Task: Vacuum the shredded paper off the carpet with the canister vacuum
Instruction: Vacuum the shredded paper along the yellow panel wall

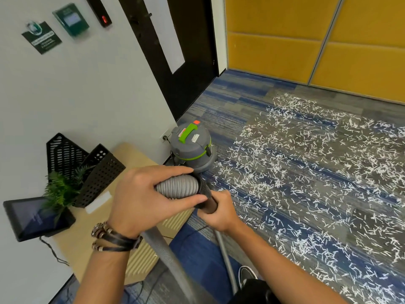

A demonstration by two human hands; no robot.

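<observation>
A person is joining hose to tube; this step would likely go best by keeping both pieces in line and pushing with a slight twist until seated. The left hand [140, 200] is curling its fingers and thumb tightly around the ribbed grey hose [177, 186], just behind its black cuff [205, 194]. The right hand [221, 212] is clamping around the dark tube end meeting that cuff. Just beyond, the canister vacuum [190, 145] is standing by the wall. Shredded paper [306, 161] is lying scattered across the carpet [230, 93] to the right
</observation>
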